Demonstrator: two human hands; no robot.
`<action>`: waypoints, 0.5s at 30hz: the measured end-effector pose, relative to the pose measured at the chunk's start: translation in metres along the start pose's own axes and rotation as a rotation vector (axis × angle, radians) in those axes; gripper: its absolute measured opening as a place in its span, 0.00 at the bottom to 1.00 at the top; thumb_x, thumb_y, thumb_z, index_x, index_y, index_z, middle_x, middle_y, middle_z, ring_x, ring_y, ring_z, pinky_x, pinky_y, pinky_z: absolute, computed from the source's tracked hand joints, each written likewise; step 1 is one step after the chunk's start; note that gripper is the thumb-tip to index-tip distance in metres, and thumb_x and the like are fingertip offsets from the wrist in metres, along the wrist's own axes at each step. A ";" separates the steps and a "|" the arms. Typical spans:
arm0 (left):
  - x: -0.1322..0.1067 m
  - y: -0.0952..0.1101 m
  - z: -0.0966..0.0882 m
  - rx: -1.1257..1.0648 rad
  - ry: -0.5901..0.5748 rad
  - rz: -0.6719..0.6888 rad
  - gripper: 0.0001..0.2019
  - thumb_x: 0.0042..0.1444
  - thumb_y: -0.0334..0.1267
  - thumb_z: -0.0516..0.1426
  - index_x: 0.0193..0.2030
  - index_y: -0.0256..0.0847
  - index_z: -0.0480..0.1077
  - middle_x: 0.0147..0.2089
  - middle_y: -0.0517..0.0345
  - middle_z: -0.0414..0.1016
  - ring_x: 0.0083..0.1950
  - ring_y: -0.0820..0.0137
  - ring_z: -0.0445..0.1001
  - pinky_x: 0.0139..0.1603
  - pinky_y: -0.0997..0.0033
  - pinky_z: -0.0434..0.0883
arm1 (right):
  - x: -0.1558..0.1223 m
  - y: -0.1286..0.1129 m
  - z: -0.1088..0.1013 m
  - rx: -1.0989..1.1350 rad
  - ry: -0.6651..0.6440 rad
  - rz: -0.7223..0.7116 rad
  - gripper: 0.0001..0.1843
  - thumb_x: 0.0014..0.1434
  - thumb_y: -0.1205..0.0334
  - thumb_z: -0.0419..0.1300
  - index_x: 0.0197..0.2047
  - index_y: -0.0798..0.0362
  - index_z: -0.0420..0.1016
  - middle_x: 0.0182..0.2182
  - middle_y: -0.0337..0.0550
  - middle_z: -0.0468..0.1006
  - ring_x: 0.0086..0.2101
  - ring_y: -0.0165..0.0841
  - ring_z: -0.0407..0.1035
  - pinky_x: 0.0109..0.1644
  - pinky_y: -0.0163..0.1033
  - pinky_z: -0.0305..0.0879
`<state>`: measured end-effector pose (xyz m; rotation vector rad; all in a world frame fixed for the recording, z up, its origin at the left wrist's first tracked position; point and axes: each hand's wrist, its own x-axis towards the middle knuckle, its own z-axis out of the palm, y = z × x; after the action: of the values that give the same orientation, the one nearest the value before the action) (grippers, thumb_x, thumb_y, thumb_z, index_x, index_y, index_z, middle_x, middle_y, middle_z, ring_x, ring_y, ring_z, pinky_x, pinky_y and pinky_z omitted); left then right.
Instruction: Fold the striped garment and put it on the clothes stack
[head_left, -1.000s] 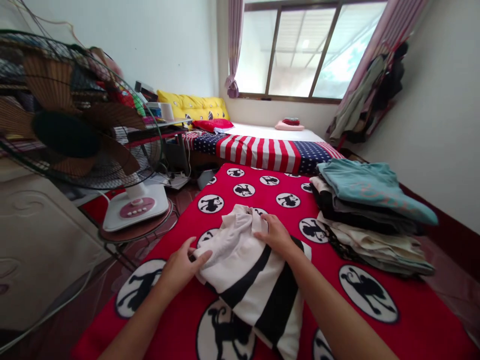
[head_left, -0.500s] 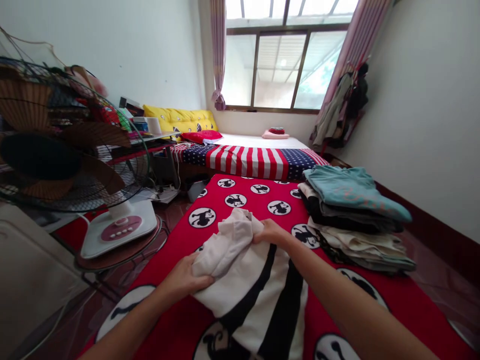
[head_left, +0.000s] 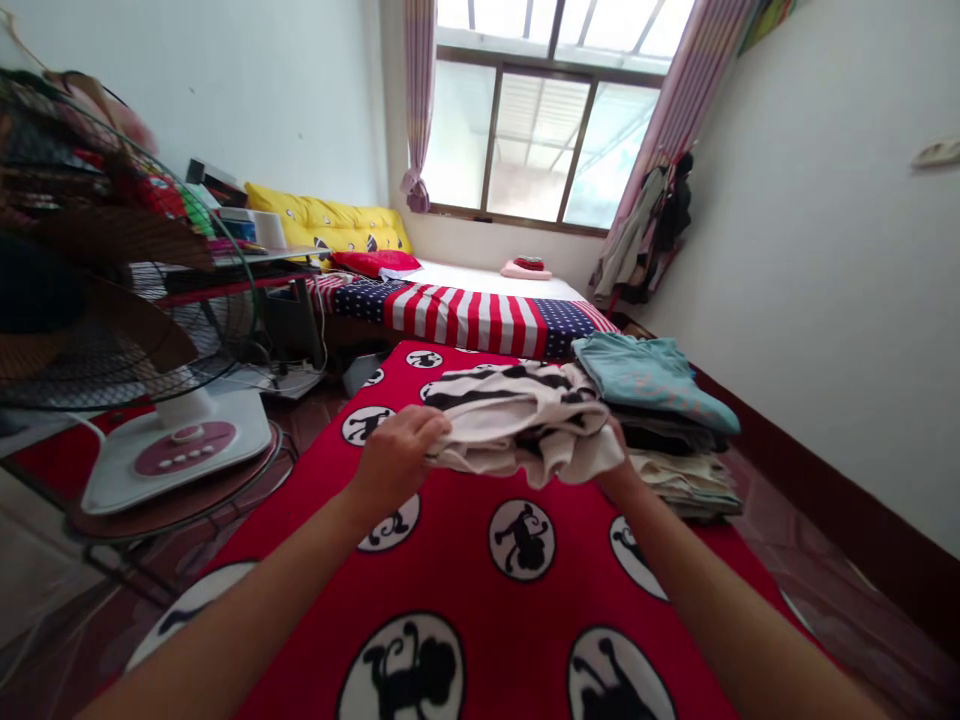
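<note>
A white garment with black stripes (head_left: 517,420), folded over into a loose bundle, is held up above the red bed cover (head_left: 465,560). My left hand (head_left: 401,450) grips its left edge, with the thumb on top. On its right edge my right hand (head_left: 616,465) is closed, and its fingers are partly hidden by the cloth. Close beyond my right hand stands a stack of folded clothes (head_left: 675,480), topped by a light blue garment (head_left: 652,380). Whether the striped garment touches that stack I cannot tell.
On the left a fan (head_left: 180,440) stands on a round stool (head_left: 255,470), beside a cluttered desk (head_left: 285,262). Behind is another bed with a star-and-stripe cover (head_left: 465,318). Clothes (head_left: 645,230) hang by the window on the right.
The striped garment has been lifted off the bed cover and moved forward, folded more compactly. Both hands have moved forward with it, now at its opposite sides. The view has turned slightly right.
</note>
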<state>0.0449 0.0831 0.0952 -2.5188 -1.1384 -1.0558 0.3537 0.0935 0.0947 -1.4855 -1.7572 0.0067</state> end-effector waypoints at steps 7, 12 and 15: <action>-0.098 0.005 0.024 -0.156 -0.224 0.007 0.17 0.50 0.25 0.54 0.44 0.46 0.73 0.50 0.55 0.76 0.51 0.62 0.73 0.52 0.59 0.69 | -0.127 0.067 0.015 0.125 -0.271 -0.063 0.33 0.47 0.77 0.47 0.54 0.49 0.74 0.57 0.45 0.72 0.58 0.39 0.64 0.62 0.52 0.60; -0.050 0.011 0.022 -0.256 -0.095 -0.095 0.09 0.60 0.34 0.53 0.45 0.43 0.73 0.46 0.53 0.76 0.49 0.65 0.74 0.52 0.62 0.70 | -0.084 0.041 0.011 0.146 -0.007 0.016 0.16 0.57 0.65 0.52 0.47 0.50 0.76 0.47 0.48 0.78 0.51 0.41 0.71 0.58 0.50 0.64; -0.023 0.015 0.049 -0.216 -0.107 -0.163 0.14 0.58 0.35 0.56 0.50 0.42 0.71 0.53 0.50 0.73 0.54 0.60 0.71 0.57 0.57 0.68 | -0.060 0.007 0.027 0.141 -0.049 -0.027 0.14 0.58 0.61 0.56 0.47 0.49 0.75 0.48 0.47 0.77 0.51 0.40 0.69 0.58 0.48 0.63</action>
<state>0.0710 0.0806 0.0458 -2.7152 -1.3450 -1.1528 0.3418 0.0593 0.0396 -1.3702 -1.7780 0.1514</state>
